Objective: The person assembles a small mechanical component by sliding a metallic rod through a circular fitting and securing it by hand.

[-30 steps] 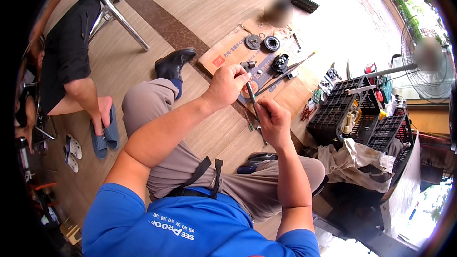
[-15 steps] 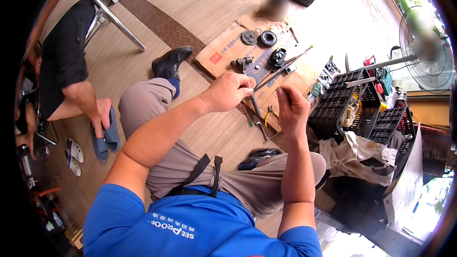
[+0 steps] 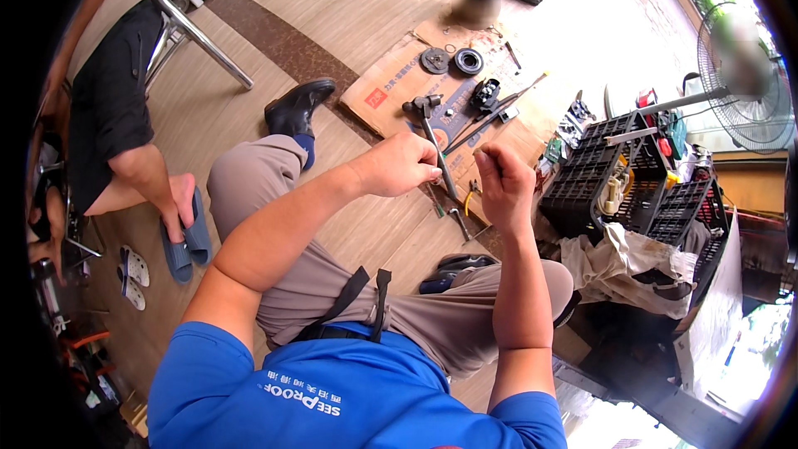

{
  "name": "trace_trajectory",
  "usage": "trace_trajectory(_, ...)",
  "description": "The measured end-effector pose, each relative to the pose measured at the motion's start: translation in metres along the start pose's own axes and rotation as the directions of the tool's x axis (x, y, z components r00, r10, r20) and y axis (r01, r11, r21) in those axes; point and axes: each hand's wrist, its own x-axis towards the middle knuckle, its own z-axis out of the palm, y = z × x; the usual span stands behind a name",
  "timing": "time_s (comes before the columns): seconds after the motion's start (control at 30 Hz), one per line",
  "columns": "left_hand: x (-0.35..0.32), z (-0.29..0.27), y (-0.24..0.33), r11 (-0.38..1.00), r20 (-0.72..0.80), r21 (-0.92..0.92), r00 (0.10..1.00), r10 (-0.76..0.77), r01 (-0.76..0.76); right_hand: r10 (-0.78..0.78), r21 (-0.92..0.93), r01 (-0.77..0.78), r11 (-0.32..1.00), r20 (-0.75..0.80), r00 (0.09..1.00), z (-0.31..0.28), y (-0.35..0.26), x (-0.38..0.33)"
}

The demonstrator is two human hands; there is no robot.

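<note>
- Left hand [image 3: 399, 166] fisted round the handle of a hammer [image 3: 432, 137], head end pointing away, over the near edge of the cardboard sheet [image 3: 391, 87].
- Right hand [image 3: 505, 183] loosely curled, fingertips pinched together; cannot tell whether anything sits between them. Earlier it was lower, closer to the left hand.
- Hammer now raised, steeper than before.
- On the cardboard: round pulley discs [image 3: 453, 60], long bar [image 3: 495, 112].
- Black crates [image 3: 598, 179] right of the cardboard.
</note>
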Motion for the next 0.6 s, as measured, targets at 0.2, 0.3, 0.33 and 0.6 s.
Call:
trace_trajectory(0.2, -0.003, 0.006, -0.002, 0.995, 0.065, -0.060, 0.994, 0.083, -0.079, -0.016, 0.002, 0.016, 1.000, -0.012, 1.000, 0.006, 0.003, 0.003)
trace_trajectory(0.3, 0.000, 0.003, 0.000, 0.991, 0.057, -0.125, 0.997, 0.053, -0.045, 0.112, 0.061, -0.109, 0.992, -0.045, 0.993, 0.010, 0.022, 0.005)
trace_trajectory(0.33, 0.001, 0.002, -0.002, 0.992, 0.059, -0.117, 0.997, 0.055, -0.048, 0.170, 0.109, -0.166, 0.980, -0.024, 0.985, 0.013, 0.027, 0.006)
trace_trajectory(0.6, 0.001, -0.004, -0.002, 0.887, 0.017, -0.459, 0.998, 0.059, -0.045, 0.268, 0.314, -0.296, 0.902, 0.128, 0.955, 0.024, 0.031, 0.001)
